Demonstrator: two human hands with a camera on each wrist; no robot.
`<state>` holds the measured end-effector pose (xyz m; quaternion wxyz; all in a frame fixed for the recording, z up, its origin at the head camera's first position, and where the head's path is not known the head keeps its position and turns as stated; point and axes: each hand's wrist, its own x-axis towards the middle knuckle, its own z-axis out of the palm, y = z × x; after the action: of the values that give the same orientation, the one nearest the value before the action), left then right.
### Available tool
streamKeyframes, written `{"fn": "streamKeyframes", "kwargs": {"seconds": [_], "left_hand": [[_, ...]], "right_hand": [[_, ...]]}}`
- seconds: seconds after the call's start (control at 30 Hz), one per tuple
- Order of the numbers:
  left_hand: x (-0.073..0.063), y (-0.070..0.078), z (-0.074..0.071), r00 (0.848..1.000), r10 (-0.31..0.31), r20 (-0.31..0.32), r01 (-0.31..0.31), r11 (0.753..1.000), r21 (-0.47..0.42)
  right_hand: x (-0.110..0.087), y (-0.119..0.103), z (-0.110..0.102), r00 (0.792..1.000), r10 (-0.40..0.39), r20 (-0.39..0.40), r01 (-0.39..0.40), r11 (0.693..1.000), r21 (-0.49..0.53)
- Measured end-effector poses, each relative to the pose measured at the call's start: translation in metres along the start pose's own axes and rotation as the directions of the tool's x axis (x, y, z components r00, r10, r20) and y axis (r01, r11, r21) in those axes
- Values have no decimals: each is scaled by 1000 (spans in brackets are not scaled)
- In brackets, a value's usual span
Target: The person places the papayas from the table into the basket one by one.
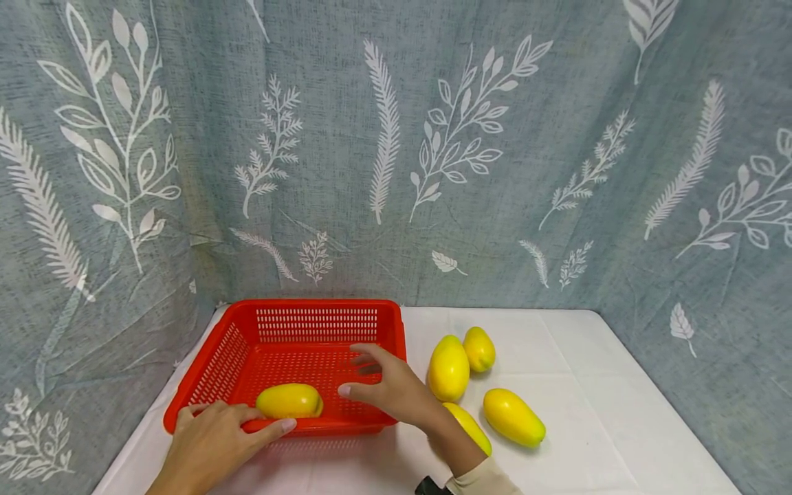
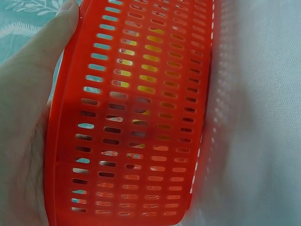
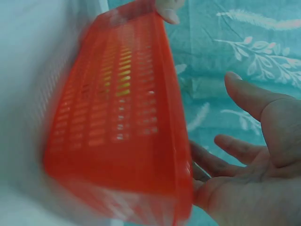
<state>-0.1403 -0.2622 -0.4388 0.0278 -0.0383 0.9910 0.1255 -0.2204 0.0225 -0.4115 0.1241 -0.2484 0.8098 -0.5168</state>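
Note:
A red slotted plastic basket sits at the left of the white table. My left hand grips its near rim, fingers over the inside and thumb along the edge. In the left wrist view, the left hand is beside the basket's slotted wall. One yellow mango lies inside, close to the near wall. Over the basket's right part hovers my right hand, fingers spread and holding nothing. The right wrist view shows that right hand with thumb and fingers apart.
Right of the basket lie several loose mangoes: a large one, a smaller one behind it, one farther right, and one partly behind my right forearm. A grey-green leaf-patterned curtain surrounds the white-covered table.

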Motion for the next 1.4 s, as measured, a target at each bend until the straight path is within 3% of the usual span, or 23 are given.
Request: {"fn": "streamKeyframes", "kwargs": {"seconds": [0.43,0.57,0.8,1.2,1.4], "left_hand": [[1,2,-2,1000,-7,-1,7,1000,-11],[0,1,-1,1000,-5,-3,5,1000,-10],[0,1,-1,1000,-2,-17,2,1000,-1],[1,-1,-1,1000,-3,-20,3,1000,-3],[1,-1,0,1000,-1,-25,1,1000,-8]], "right_hand": [[-40,13,-38,999,-1,-51,6,996,88],[-52,17,-49,996,40,-84,-32,996,89],[-71,27,-66,984,96,-152,-83,992,92],[-97,48,-88,971,119,-206,-103,991,89],[-112,55,-98,948,158,-276,-146,987,62]]}}
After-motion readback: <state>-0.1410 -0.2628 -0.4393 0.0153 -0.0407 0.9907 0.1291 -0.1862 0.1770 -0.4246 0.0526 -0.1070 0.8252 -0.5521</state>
